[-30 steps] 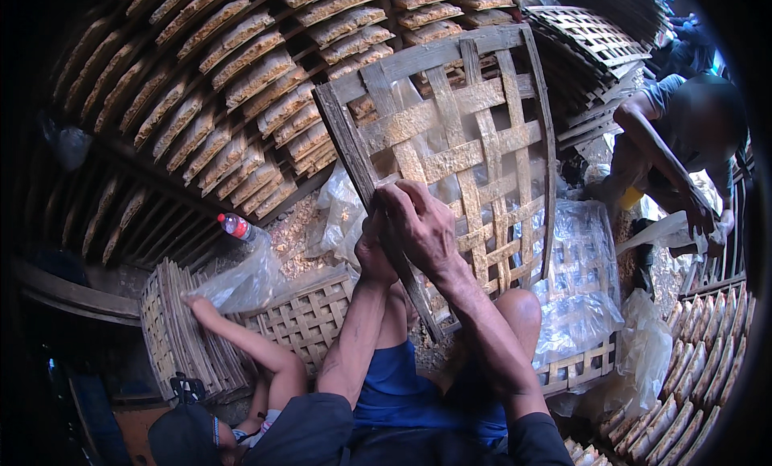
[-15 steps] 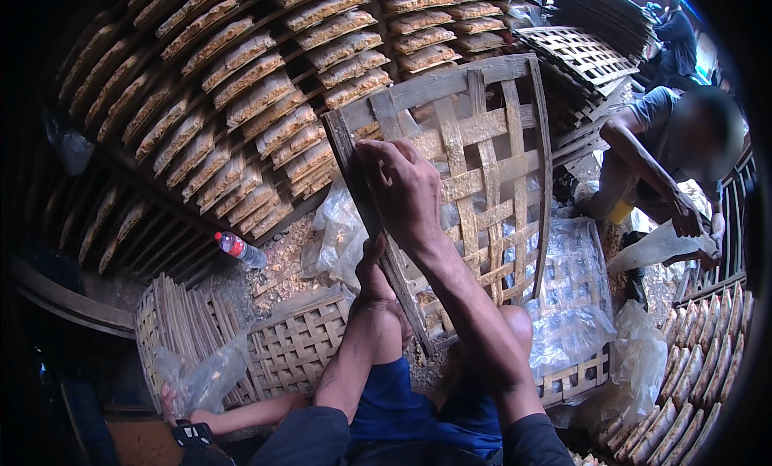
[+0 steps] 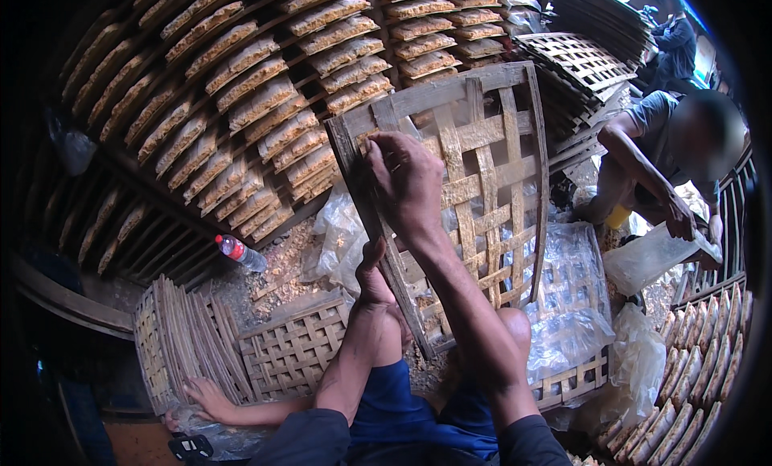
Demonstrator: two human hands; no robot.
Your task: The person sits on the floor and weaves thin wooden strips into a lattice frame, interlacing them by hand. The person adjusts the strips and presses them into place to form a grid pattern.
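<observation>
Tilted upright before me is a woven bamboo tray (image 3: 490, 176) with a dark wooden frame. My left hand (image 3: 375, 281) is closed round the lower part of its left edge bar, the thumb pointing up along it. Over the upper left of the weave, my right hand (image 3: 408, 188) is closed, thumb and fingertips pinched together close to the edge bar. Whatever sits in that pinch, if anything, is too small to make out. Under the tray's lower right lies clear plastic sheeting (image 3: 567, 329) on another woven tray.
Racks of filled trays (image 3: 265, 96) rise at the back left. A red-capped bottle (image 3: 241, 253) lies on the crumb-strewn floor. At lower left another person's hand (image 3: 211, 402) touches stacked trays (image 3: 189, 329). A co-worker (image 3: 643, 152) at right holds a plastic bag (image 3: 647, 261).
My right hand has shifted slightly along the tray, still pinched. At lower left, the other person's hand has moved onto the stacked trays and the plastic there has dropped lower.
</observation>
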